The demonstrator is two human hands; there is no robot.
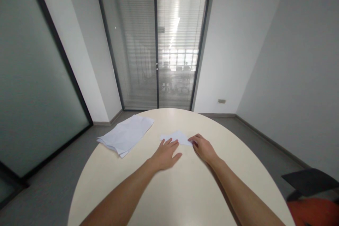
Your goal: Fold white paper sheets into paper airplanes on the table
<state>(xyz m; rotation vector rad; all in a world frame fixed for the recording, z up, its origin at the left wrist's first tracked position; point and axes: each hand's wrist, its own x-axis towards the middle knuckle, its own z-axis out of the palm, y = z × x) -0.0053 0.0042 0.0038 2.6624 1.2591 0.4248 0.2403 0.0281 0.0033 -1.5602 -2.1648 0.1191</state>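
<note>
Bracing a small piece of white paper [180, 136] against the pale round counter [169, 197], you lay your left hand [164, 153] palm down with fingers spread, their tips on its near edge, thumb held out to the side. Your right hand [204, 149] curls at the paper's right end; whether its fingers pinch the corner or merely press it cannot be told from this angle. The two hands stand apart, the paper spanning the gap just ahead of you, likely so that one steadies the light piece while the other minds its end. Its placement near mid-counter seems to suit both arms, leaving each forearm a straight reach. Your own fingers are the chief obstruction, hiding part of the near edge. To the left, well apart from the work, larger white sheets [129, 130] lie with a corner reaching past the rim, perhaps set aside to leave elbow room. Beyond the counter stands a glazed partition [156, 49] with blinds; at lower right, a chair [314, 208] with an orange-red seat sits outside your reach
</note>
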